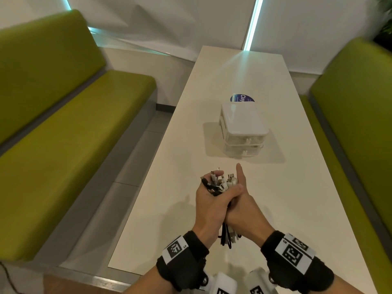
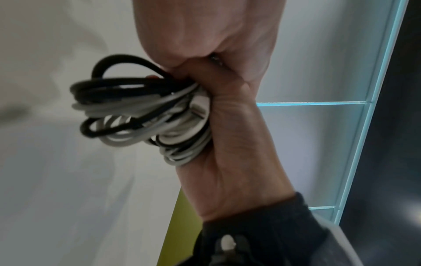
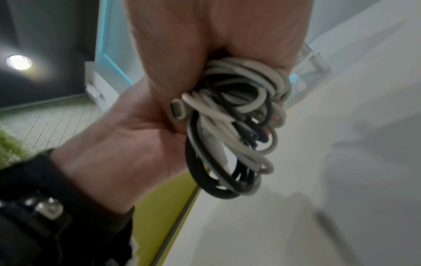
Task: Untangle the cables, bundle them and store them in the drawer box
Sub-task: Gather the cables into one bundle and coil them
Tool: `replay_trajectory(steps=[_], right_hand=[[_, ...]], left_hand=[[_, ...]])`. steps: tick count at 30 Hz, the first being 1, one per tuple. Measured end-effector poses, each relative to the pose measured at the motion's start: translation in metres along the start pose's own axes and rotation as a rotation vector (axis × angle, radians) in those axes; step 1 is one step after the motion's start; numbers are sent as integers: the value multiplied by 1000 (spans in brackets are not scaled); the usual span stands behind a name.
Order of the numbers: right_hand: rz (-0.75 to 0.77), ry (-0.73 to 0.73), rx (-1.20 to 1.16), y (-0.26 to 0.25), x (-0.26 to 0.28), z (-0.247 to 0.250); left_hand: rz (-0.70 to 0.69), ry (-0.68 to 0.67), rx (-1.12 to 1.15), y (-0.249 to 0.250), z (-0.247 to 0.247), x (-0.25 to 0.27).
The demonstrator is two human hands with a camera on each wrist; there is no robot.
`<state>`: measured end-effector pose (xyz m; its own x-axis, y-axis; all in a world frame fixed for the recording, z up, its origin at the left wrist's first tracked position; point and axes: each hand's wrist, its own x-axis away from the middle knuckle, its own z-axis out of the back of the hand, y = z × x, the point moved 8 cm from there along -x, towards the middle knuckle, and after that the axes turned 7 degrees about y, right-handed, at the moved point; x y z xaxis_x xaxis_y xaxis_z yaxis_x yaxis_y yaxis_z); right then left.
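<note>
A bundle of black and white cables (image 1: 220, 183) is held above the white table (image 1: 169, 209), pressed between both hands. My left hand (image 1: 206, 194) grips it from the left, and several plugs stick up past the fingers. From the right, my right hand (image 1: 239, 198) closes on the bundle with the thumb over it and the index finger straight. Cable loops (image 1: 228, 236) hang below the wrists. The left wrist view shows the coiled cables (image 2: 141, 115) and my left hand (image 2: 205, 32). In the right wrist view are the cables (image 3: 234, 126) and my right hand (image 3: 216, 36). The white drawer box (image 1: 241, 128) stands beyond, both drawers closed.
Green benches run along the table on the left (image 1: 74, 134) and on the right (image 1: 356, 124). A round blue label (image 1: 241, 98) lies behind the drawer box. The table's left edge is near my left arm. Bare tabletop lies between my hands and the box.
</note>
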<state>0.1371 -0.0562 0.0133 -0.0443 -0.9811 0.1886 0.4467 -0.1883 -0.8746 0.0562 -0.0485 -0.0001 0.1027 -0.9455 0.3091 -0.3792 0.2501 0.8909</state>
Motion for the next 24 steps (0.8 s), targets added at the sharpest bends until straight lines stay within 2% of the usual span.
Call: replay_trajectory(steps=[4,5,7,9,12,14,16,19,24], right_hand=[[7,-13,-208,10,-12,-4],[55,32,-184,9,-13,1],[62,-44,-268,3,-7,4],[-21,-122,-353,5,-7,-4],[-98,-156,-430,10,-6,-4],[-129,-151,-385,15,-7,1],[-141,-237,-397,15,-1,2],[-211,-264,-385,21,3,3],[-216,-238,-52,25,-5,9]], left_hand=[[-47,-11,-9,6,-2,-6],[-59,-20,-12,8,-3,-7],[-71,-39,-14,8,-4,-7],[-61,-60,9,6,-7,-6],[-12,-92,74,0,-11,-6],[22,-103,104,-4,-13,-8],[86,-132,172,-8,-15,-10],[159,-153,244,-17,-16,-14],[203,-117,126,-31,-12,-20]])
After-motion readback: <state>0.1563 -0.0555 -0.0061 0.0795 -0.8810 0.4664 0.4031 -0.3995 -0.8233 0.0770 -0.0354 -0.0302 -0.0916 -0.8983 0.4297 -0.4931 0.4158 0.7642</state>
